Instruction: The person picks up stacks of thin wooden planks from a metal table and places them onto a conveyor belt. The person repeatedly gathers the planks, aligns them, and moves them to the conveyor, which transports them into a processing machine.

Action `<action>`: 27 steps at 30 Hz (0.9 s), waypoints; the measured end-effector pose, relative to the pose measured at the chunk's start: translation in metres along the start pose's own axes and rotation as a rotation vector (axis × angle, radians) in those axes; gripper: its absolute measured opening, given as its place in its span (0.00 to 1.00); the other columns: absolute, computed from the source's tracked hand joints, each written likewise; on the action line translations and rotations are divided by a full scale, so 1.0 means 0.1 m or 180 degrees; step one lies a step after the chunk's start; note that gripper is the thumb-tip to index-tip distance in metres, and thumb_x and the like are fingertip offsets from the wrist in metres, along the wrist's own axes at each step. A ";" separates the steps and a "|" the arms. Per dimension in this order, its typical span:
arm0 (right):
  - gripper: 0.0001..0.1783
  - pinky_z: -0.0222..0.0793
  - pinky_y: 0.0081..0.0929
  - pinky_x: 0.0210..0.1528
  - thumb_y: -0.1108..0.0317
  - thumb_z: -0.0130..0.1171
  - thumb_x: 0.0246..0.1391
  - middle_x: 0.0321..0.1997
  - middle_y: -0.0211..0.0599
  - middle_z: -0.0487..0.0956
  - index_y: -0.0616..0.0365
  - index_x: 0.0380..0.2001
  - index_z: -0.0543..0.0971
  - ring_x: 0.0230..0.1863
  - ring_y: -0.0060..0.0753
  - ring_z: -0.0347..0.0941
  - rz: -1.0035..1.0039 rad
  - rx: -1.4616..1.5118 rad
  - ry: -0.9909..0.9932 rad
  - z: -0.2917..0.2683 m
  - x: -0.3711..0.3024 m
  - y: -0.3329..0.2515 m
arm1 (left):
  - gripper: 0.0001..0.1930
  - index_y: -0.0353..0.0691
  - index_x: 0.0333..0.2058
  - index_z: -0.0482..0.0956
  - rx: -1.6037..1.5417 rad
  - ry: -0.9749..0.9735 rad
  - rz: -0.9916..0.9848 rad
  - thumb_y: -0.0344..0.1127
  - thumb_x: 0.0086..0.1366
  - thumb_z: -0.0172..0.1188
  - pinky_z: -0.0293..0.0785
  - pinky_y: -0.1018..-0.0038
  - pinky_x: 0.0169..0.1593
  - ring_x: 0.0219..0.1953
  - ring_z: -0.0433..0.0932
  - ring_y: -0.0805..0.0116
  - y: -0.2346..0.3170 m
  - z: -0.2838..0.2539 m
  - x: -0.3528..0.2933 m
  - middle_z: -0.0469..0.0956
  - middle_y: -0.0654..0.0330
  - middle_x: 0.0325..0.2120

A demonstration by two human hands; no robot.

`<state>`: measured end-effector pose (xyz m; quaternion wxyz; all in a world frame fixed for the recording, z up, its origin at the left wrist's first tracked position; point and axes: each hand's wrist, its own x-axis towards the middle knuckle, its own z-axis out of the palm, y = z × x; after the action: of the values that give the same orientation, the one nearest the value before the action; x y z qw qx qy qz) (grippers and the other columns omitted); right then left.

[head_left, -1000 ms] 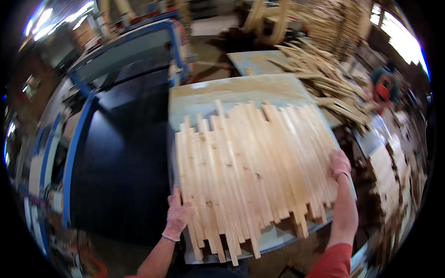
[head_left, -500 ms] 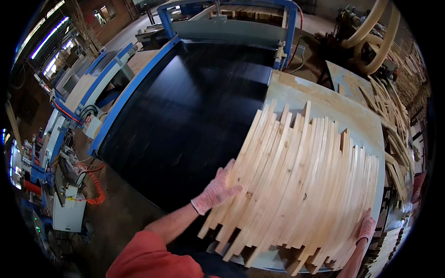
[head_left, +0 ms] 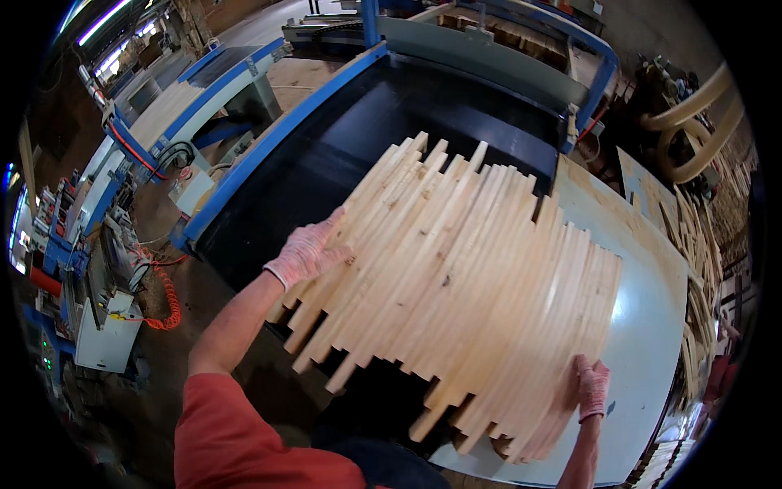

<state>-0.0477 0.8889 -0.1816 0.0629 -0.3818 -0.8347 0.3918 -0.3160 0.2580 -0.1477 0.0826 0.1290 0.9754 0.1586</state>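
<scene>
Pale wooden strips (head_left: pixel 464 285), long, narrow and uneven at their ends, lie side by side in one broad layer, partly over the smooth black machine bed (head_left: pixel 342 143) and partly over the flat light-grey tabletop (head_left: pixel 652 326) adjoining it. The left hand (head_left: pixel 305 254), gloved in pink-and-white knit, rests unclenched against the layer's left edge, thumb and fingers spread. The similarly gloved right hand (head_left: pixel 592 389) touches the right edge with bent fingers; whether it grips I cannot tell.

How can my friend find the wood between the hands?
Find the big black surface. Over it and the pale table, between the gloved left hand and right hand, wooden strips lie side by side, unlike the jumbled pile at far right.
</scene>
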 end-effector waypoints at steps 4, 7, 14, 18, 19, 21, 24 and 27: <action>0.28 0.73 0.35 0.34 0.50 0.75 0.53 0.24 0.38 0.81 0.70 0.31 0.81 0.29 0.25 0.73 -0.0158 -0.0360 -0.0344 1.05 -0.15 -0.54 | 0.44 0.41 0.77 0.59 0.0517 0.0557 -0.0113 0.64 0.73 0.55 0.60 0.52 0.74 0.74 0.65 0.41 -1.07 0.28 0.14 0.65 0.38 0.72; 0.33 0.75 0.37 0.37 0.44 0.75 0.49 0.25 0.44 0.82 0.71 0.32 0.81 0.30 0.29 0.75 -0.0140 -0.0432 -0.0527 1.65 -0.36 -0.98 | 0.47 0.40 0.79 0.53 0.0865 0.0342 -0.0853 0.69 0.74 0.47 0.38 0.51 0.81 0.82 0.46 0.42 -1.46 -0.04 0.29 0.49 0.41 0.80; 0.36 0.79 0.45 0.52 0.38 0.67 0.51 0.43 0.57 0.88 0.63 0.46 0.87 0.48 0.53 0.86 -0.0514 -0.0702 -0.0783 2.62 -0.78 -2.16 | 0.51 0.25 0.74 0.57 0.1227 0.1147 -0.1140 0.68 0.73 0.50 0.46 0.46 0.79 0.78 0.54 0.36 -2.81 -0.20 0.74 0.56 0.34 0.76; 0.43 0.78 0.45 0.56 0.32 0.65 0.53 0.46 0.61 0.87 0.70 0.44 0.85 0.53 0.57 0.85 -0.0152 -0.0909 -0.0575 2.55 -0.86 -2.24 | 0.47 0.26 0.72 0.63 0.0991 0.1247 -0.0874 0.66 0.73 0.52 0.51 0.47 0.78 0.76 0.58 0.37 -2.75 -0.13 0.83 0.60 0.36 0.74; 0.41 0.78 0.45 0.56 0.34 0.64 0.53 0.47 0.59 0.87 0.68 0.46 0.86 0.53 0.56 0.85 -0.0086 -0.0815 -0.0718 2.52 -0.84 -2.15 | 0.46 0.27 0.71 0.64 0.0935 0.1236 -0.0767 0.65 0.73 0.53 0.54 0.49 0.77 0.75 0.61 0.38 -2.70 -0.13 0.83 0.62 0.37 0.74; 0.35 0.80 0.44 0.56 0.39 0.61 0.53 0.50 0.54 0.88 0.61 0.48 0.88 0.52 0.55 0.86 -0.0225 -0.0590 -0.0976 2.39 -0.91 -2.17 | 0.41 0.28 0.68 0.69 0.1312 0.1516 -0.0790 0.61 0.73 0.56 0.66 0.54 0.71 0.69 0.70 0.40 -3.06 -0.09 0.86 0.71 0.37 0.68; 0.34 0.77 0.44 0.60 0.44 0.60 0.62 0.56 0.52 0.85 0.53 0.64 0.76 0.58 0.54 0.82 -0.0603 -0.0360 -0.1123 2.47 -0.81 -1.56 | 0.36 0.29 0.67 0.68 0.0470 0.1048 -0.1208 0.55 0.74 0.58 0.69 0.55 0.69 0.67 0.73 0.44 -2.54 0.00 0.79 0.75 0.39 0.62; 0.25 0.73 0.48 0.48 0.46 0.64 0.64 0.41 0.54 0.80 0.57 0.47 0.74 0.46 0.58 0.78 -0.1245 0.0481 -0.1283 2.39 -1.11 -1.09 | 0.33 0.30 0.72 0.64 -0.0260 0.1314 0.0264 0.48 0.79 0.52 0.62 0.61 0.76 0.73 0.68 0.52 -2.26 0.11 0.74 0.70 0.39 0.69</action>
<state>-0.1308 0.6239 -0.2476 -0.0016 -0.1222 -0.8566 0.5013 -0.4357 0.0744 -0.2418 -0.1203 0.1303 0.9583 0.2243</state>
